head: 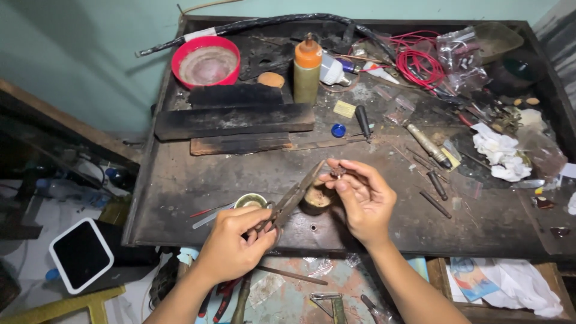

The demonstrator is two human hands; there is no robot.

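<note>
Gripping pliers (292, 199), left hand (231, 249) closed on handles; right hand (360, 195) pinches small metal piece (338, 171) at pliers' tip. Risk: piece slips, drops onto cluttered table (180, 180).

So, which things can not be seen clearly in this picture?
- Small part in right hand, head view: too small to identify.
- Pliers handles: covered by left hand.
- Small tin: partly behind that hand.
- Tools in the drawer: cut by bottom edge.
</note>
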